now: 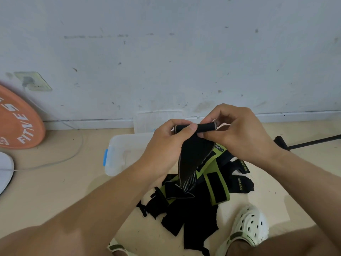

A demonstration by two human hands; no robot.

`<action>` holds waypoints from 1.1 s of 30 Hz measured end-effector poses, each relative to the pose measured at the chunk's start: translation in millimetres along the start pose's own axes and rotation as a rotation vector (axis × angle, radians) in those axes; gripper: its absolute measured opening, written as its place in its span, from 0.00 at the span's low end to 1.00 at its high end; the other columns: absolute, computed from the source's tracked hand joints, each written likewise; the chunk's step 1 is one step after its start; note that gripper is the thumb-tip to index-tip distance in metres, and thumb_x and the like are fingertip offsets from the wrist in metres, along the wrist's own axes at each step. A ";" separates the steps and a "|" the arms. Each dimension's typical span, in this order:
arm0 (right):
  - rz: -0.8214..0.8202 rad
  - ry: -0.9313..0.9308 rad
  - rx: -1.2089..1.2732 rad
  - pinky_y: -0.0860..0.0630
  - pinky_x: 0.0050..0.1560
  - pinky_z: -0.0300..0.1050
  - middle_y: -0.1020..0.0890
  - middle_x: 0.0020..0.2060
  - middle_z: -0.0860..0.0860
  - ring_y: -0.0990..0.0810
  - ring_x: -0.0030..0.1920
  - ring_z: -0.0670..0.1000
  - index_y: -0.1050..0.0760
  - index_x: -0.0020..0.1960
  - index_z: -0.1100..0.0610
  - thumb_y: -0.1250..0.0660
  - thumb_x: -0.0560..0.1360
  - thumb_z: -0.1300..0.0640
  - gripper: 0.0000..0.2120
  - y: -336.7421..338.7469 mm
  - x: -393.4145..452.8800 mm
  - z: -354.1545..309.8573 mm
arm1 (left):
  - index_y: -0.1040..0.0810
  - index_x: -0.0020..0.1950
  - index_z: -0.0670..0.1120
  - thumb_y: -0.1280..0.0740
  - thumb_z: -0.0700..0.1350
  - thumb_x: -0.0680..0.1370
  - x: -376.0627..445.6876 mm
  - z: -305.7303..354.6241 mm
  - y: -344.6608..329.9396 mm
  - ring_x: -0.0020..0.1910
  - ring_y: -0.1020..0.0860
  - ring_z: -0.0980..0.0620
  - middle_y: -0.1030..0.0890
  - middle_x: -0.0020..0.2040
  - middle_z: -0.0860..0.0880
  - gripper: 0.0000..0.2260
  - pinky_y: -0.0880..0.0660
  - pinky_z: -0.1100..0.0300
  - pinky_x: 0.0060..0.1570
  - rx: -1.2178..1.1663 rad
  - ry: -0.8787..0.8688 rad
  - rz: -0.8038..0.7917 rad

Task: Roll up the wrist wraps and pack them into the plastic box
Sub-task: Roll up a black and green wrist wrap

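1. The left hand [167, 145] is curled shut on the left end of a black wrist wrap [193, 156]. The thumb lies on top of the rolled part.
2. The right hand [238, 132] is pinched shut on the right end of the same wrap. The fingers bend over the top and the thumb presses from below.
3. The top of the wrap is wound into a thin tight roll that runs across between the two hands. The loose tail hangs down from the roll, and it has a grey edge and pale stripes near its bottom tip.
4. The clear plastic box [118, 154] sits on the floor just behind and to the left of the held wrap. It has a blue clip on its left side. The left hand hides part of it.
5. A pile of other wraps [193, 209] lies on the floor right under the held wrap. Some are black, some have green edges, and two have yellow letters.
6. A white shoe with holes [249, 226] is near the pile, below and to the right of the held wrap.
7. An orange round plate [16, 122] with white letters leans on the wall, far to the left of the held wrap.
8. A wall plug [32, 81] is just above the orange plate, and a thin cord runs down from it along the floor.
9. A black bar [304, 143] lies on the floor to the right of the held wrap.
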State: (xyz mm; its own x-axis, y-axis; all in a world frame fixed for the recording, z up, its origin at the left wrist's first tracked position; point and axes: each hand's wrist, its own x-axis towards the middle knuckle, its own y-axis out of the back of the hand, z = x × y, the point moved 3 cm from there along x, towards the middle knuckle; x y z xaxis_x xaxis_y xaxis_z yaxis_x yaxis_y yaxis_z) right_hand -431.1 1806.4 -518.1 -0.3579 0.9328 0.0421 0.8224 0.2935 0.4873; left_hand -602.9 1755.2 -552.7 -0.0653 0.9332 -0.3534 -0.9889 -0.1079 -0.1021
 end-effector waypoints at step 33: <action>-0.040 -0.097 0.213 0.16 0.51 0.52 0.14 0.39 0.59 0.15 0.41 0.60 0.13 0.47 0.48 0.19 0.69 0.62 0.12 -5.7 -3.1 -3.3 | 0.21 0.62 0.47 0.28 0.53 0.79 -5.2 8.8 -2.1 0.50 0.14 0.50 0.14 0.52 0.46 0.15 0.18 0.50 0.58 -0.056 0.097 0.010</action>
State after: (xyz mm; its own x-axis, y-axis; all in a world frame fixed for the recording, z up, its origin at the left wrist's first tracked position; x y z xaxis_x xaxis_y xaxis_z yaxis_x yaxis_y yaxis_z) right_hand -436.2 1801.1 -518.1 -0.3561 0.9324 -0.0622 0.8870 0.3582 0.2916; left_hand -601.7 1753.6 -542.4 -0.0588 0.8946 -0.4430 -0.9791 -0.1382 -0.1492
